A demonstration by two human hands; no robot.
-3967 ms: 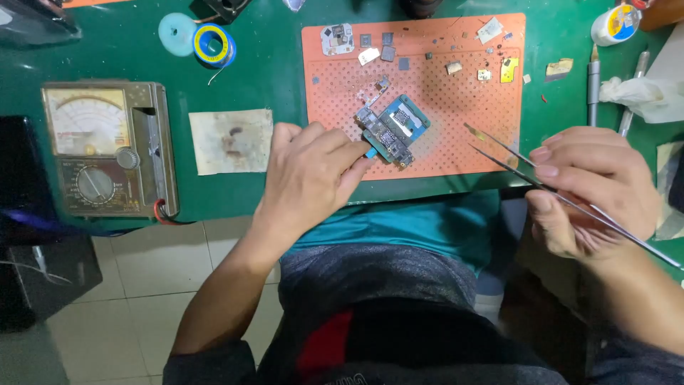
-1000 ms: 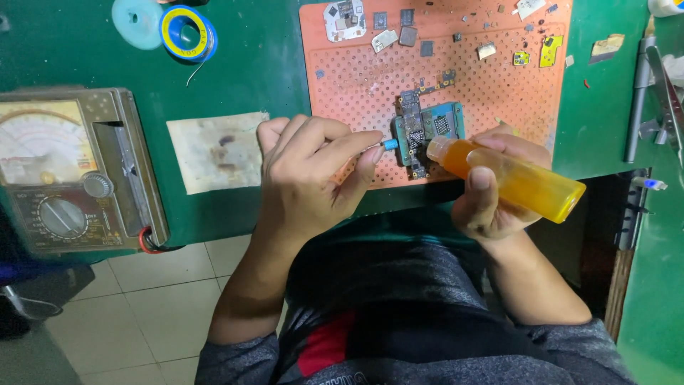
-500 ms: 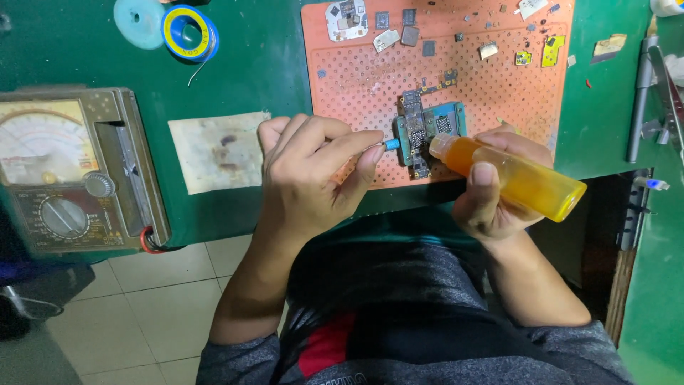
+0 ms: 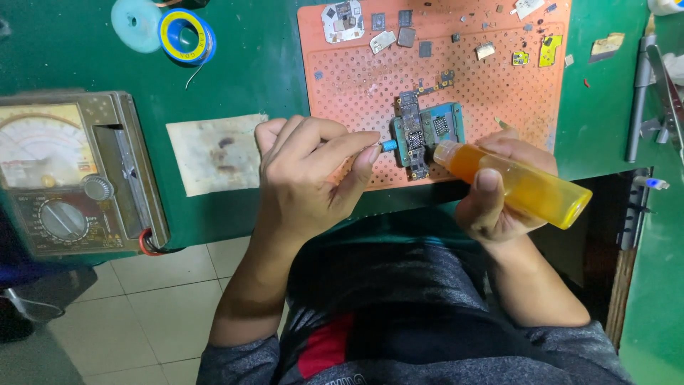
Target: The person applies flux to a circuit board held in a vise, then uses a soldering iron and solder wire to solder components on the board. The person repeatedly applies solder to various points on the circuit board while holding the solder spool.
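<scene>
The small blue-green circuit board (image 4: 425,135) lies centre frame on the orange perforated silicone mat (image 4: 356,78). The left hand (image 4: 310,178) pinches its blue edge tab, fingers clenched. The right hand (image 4: 495,196) grips a clear yellow-liquid bottle (image 4: 524,184) (nozzle touching the board). An analog multimeter (image 4: 68,175) sits left on the green worktop (image 4: 242,71).

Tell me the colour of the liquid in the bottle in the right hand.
Amber-orange, in a clear bottle held by the right hand; the head view shows it best.

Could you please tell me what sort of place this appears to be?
Most likely an electronics repair bench: a circuit board on a perforated orange work mat, an analogue multimeter, and a solder spool.
</scene>
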